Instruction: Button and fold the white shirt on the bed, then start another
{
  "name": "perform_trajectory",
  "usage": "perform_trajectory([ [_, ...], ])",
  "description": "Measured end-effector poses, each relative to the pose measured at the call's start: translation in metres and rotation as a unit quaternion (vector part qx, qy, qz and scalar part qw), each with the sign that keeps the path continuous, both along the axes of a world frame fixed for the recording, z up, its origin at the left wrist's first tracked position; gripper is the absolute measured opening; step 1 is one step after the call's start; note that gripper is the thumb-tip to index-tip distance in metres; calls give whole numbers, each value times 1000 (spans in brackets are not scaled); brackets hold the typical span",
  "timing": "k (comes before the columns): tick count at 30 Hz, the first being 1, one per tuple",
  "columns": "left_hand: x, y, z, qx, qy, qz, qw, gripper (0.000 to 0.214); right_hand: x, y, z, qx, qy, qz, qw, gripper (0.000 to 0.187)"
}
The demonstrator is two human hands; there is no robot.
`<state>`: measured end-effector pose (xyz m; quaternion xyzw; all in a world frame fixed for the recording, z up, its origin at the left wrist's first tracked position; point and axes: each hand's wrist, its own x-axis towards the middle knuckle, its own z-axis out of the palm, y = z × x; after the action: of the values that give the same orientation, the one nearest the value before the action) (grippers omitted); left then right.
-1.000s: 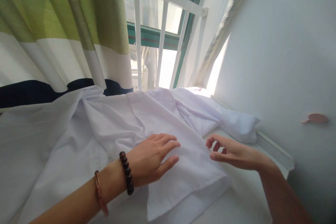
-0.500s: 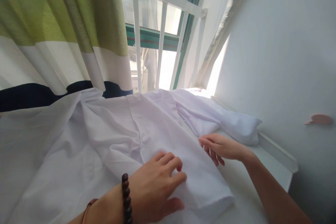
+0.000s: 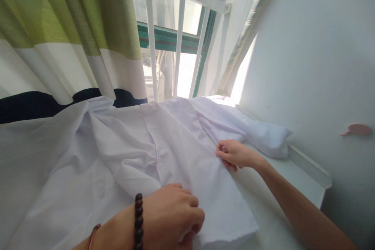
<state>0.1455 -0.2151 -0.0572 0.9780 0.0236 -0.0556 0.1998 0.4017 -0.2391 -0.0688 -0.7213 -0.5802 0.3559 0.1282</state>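
A white garment [image 3: 164, 152] lies spread and rumpled over a white surface [image 3: 293, 179] below a window. My left hand [image 3: 172, 218], with a dark bead bracelet on the wrist, is at the bottom of the view, its fingers curled and pinching the garment's near edge. My right hand [image 3: 233, 154] sits farther back on the garment's right edge, fingers closed on the cloth beside a sleeve [image 3: 260, 134] that trails off to the right.
A green, white and navy striped curtain [image 3: 70, 35] hangs at the left. White window bars [image 3: 178, 43] stand behind the garment. A white wall [image 3: 316, 58] with a small pink hook [image 3: 356, 129] closes the right side, with a raised ledge [image 3: 310, 166] along it.
My left hand has slid back toward me and curled from flat into a pinch on the cloth. My right hand has moved forward and left, closing onto the garment's right edge.
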Motion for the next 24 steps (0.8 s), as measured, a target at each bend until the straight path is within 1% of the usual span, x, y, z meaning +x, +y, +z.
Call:
perform_trajectory([
  [1,1,0,1,-4,5,7,1000,9,2,0,1,0,-1,3,1000,8],
  [2,4,-1,1,3,4,16,1000,14,3,1,2,-1,-1,5,1000,8],
  [4,14,-8,-2,43,-15,22,999,30,4,5,6,-1,-8,-4,1000,9],
  [6,29,-18,-9,99,-49,3,994,36,4,11,10,6,-30,-18,999,13],
  [8,44,-29,-21,144,-88,-23,985,32,2,21,14,22,-58,-21,998,16],
  [9,49,-34,-27,160,-107,-22,981,26,1,26,14,29,-70,-19,997,18],
  [11,56,-40,-38,178,-133,-26,975,13,-1,38,12,43,-85,-11,995,19],
  [12,57,-42,-42,181,-139,-33,973,13,-1,44,10,48,-89,-6,995,19],
  [15,51,-43,-49,179,-143,-71,971,15,-3,57,1,64,-105,6,992,15],
  [18,44,-41,-48,150,-133,-93,975,15,-5,62,-4,100,-139,-1,985,16],
  [21,39,-34,-42,97,-121,-92,984,11,-8,63,-4,129,-166,-8,978,21],
  [24,35,-26,-35,70,-120,-73,988,21,-11,62,-3,128,-167,11,977,29],
])
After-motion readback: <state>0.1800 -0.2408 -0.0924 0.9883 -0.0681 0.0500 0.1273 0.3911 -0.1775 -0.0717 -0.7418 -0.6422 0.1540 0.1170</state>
